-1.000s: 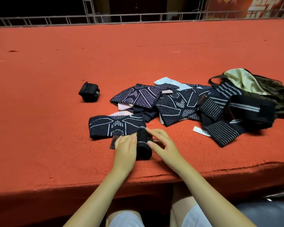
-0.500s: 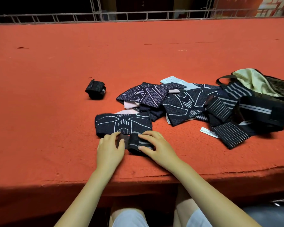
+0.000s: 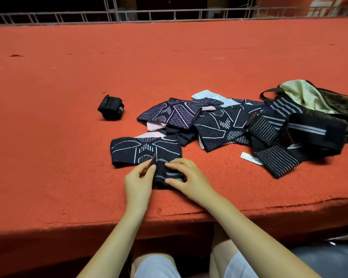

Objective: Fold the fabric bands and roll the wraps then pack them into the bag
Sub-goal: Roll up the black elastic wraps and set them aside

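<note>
A rolled wrap [image 3: 111, 107] sits alone at 10 o'clock on the red surface [image 3: 48, 137]. Near the front edge, the left hand [image 3: 138, 182] and right hand [image 3: 186, 178] both grip a striped wrap [image 3: 168, 174]. Bands [image 3: 189, 121] lie piled at 1 o'clock. At 3 o'clock the bag [image 3: 301, 93] lies open; its inside is hidden. A railing [image 3: 169, 15] runs behind.

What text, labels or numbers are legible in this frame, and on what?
None can be read.
White tag on the red surface beside the striped wraps: carries print, too small to read.
Red panel at top right beyond the railing: pale shapes, cropped and blurred, unreadable.
Patterned bands: only woven lines, no lettering.
</note>
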Available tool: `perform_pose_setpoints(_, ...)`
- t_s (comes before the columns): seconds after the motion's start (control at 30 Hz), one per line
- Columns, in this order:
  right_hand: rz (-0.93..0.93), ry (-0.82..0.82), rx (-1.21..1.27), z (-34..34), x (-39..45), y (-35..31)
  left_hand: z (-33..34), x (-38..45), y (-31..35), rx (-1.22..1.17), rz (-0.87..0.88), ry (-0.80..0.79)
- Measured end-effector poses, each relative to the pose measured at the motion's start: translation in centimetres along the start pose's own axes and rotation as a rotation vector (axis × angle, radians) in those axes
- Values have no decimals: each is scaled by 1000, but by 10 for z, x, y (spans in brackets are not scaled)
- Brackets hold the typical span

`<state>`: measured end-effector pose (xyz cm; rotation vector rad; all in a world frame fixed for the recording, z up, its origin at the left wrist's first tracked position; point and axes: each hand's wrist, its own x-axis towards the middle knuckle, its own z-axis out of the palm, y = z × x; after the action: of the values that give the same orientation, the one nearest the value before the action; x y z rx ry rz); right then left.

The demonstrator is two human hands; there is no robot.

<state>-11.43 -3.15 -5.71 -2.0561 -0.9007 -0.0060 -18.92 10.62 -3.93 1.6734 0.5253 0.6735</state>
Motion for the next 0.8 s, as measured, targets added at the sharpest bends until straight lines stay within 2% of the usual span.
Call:
perform_pose_setpoints(0.17, 4, -4, 14, 0, 0, 1, 1, -2, -4, 155, 174, -53)
perform_pose_setpoints(0.33, 14, 19, -5, -1, -1, 3, 3, -4, -5, 255, 262, -80)
perform_pose_setpoints(0.53, 75, 68, -46, -1, -3, 1, 3, 8, -9, 299, 185, -146)
perform_pose_setpoints(0.67, 218, 146, 44, -4, -2, -3, 3, 13, -8, 401, 32, -243)
perform_pose_setpoints(0.73, 270, 134, 72, -7, -1, -5, 3, 12, -9, 511, 53, -291)
perform_pose_setpoints(0.8, 282, 113, 91, -9, -1, -6, 1, 6, -8, 502, 92, -310)
